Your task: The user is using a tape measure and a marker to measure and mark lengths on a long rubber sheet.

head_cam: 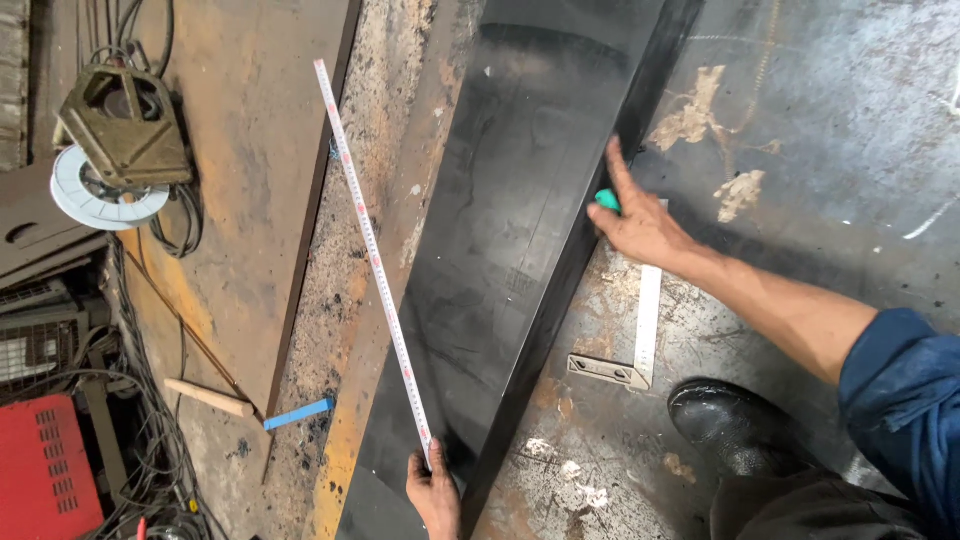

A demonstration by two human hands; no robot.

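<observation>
A long black steel plate (500, 250) lies tilted on the workshop floor, running from top right to bottom centre. My left hand (435, 495) pins the near end of a white measuring tape (372, 250) against the plate's lower end. The tape stretches up and to the left, across a rusty strip beside the plate. My right hand (640, 225) rests on the plate's right edge, fingers spread, holding a small green object (607, 200). My blue sleeve (905, 400) shows at right.
A steel try square (640, 340) lies on the floor below my right hand. My black boot (735, 425) stands near it. A rusty plate (240, 160), a wire spool (100, 190) under a metal frame, a blue marker (298, 413), a wooden stick (208, 397) and a red machine (45, 470) sit left.
</observation>
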